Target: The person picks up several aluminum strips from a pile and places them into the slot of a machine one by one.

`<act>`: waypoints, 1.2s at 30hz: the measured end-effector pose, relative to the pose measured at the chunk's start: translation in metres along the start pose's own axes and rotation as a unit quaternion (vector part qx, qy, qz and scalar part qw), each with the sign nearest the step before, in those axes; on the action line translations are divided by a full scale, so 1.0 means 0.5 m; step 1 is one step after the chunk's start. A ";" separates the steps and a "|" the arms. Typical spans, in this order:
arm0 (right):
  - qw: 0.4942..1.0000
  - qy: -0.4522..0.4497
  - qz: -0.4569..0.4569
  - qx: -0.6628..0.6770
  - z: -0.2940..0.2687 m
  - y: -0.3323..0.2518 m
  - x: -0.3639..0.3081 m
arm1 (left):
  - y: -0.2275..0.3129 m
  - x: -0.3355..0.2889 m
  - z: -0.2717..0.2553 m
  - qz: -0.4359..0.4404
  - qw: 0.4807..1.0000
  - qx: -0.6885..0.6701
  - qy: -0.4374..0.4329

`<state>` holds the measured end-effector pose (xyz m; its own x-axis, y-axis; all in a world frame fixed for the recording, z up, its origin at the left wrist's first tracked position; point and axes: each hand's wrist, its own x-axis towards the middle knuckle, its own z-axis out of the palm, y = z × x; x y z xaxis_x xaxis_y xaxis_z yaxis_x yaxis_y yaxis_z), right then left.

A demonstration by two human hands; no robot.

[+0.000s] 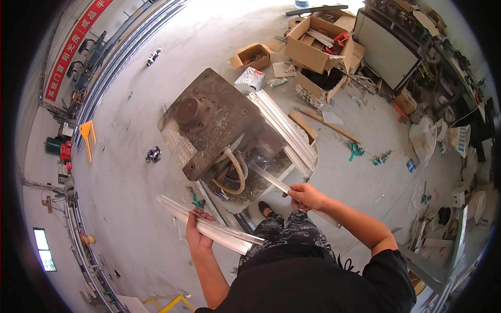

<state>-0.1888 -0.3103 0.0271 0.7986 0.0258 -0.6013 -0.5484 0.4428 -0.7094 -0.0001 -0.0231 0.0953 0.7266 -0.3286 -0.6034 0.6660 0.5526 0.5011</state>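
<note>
Below the machine's left side, my left hand (200, 233) is wrapped round a small bundle of pale metal profile strips (229, 239), which slants down to the right across my front. My right hand (307, 196) grips another metal profile strip (271, 179). Its far end reaches in under the head of a brown, worn machine (222, 117), and its near end sticks out behind my hand. What that far end touches inside is hard to see. A looped yellowish hose (243, 175) hangs at the machine's front. More white profiles (286, 134) lie stacked along its right side.
Open cardboard boxes (317, 46) holding scraps stand beyond the machine. A wooden strip (330, 126) and green scraps (356, 151) lie on the floor to the right. Long metal bars (112, 78) run along the left wall, near a yellow-orange stand (87, 138). Clutter lines the right side.
</note>
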 end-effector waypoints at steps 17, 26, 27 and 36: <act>0.999 -0.031 0.015 -0.013 -0.061 -0.053 -0.002 | -0.051 -0.001 0.016 -0.014 1.000 -0.006 -0.014; 0.999 -0.026 0.023 -0.036 -0.060 -0.042 0.017 | -0.051 -0.002 0.022 -0.013 1.000 -0.017 -0.006; 0.999 -0.028 0.023 -0.037 -0.056 -0.036 0.020 | -0.049 -0.001 0.018 -0.004 1.000 -0.010 -0.014; 0.975 0.170 -0.140 -0.042 0.070 0.084 0.084 | -0.046 -0.001 0.003 0.004 1.000 -0.010 0.014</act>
<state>-0.1699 -0.2593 -0.0152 0.7994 -0.3903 -0.4568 -0.3509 0.3139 -0.8822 -0.0155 -0.0366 0.0852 0.7261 -0.3028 -0.6173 0.6570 0.5703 0.4931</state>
